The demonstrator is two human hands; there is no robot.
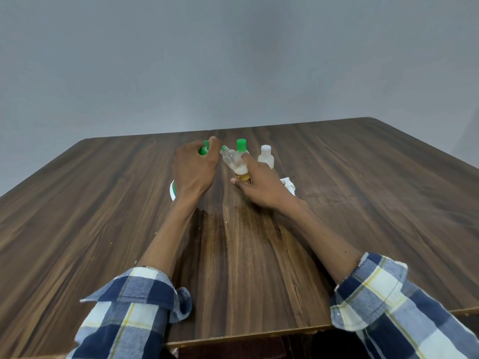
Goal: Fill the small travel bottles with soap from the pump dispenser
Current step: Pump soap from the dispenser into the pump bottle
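My left hand (195, 170) rests on top of the green pump head (204, 149) of the soap dispenser, whose white and green body (172, 189) is mostly hidden under my hand. My right hand (259, 186) holds a small clear travel bottle (233, 161), uncapped and tilted with its mouth toward the pump nozzle. A little white and yellowish soap sits in its bottom. Behind it stand a clear bottle with a green cap (241, 145) and a clear bottle with a white cap (266, 156).
All of this sits on a dark wooden table (363, 203) against a grey wall. A small white object (288, 185) lies just right of my right hand. The table's near edge runs below my plaid sleeves.
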